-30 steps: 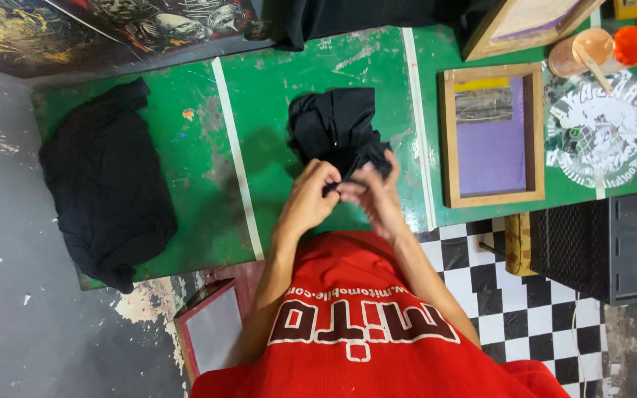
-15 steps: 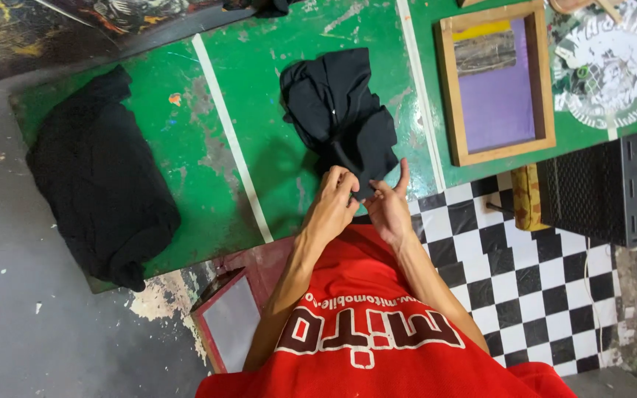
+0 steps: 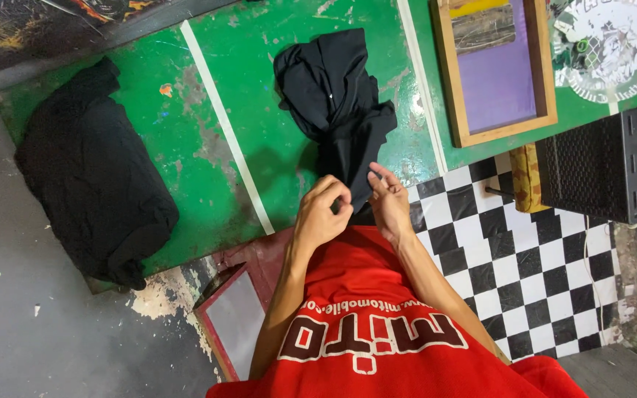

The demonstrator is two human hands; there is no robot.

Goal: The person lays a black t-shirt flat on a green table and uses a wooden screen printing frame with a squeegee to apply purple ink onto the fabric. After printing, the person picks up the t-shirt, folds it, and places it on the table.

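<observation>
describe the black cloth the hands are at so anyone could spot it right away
On the green table, look right of the white stripe, near the wooden frame. The bunched cloth trails down to the table's near edge, where both hands meet it. The other black cloth lies spread out left of the stripe, untouched.

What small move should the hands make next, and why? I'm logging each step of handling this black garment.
Probably pinch the hanging edge of the crumpled black garment with both hands, left hand and right hand, since they sit at that edge without a firm grip.
</observation>
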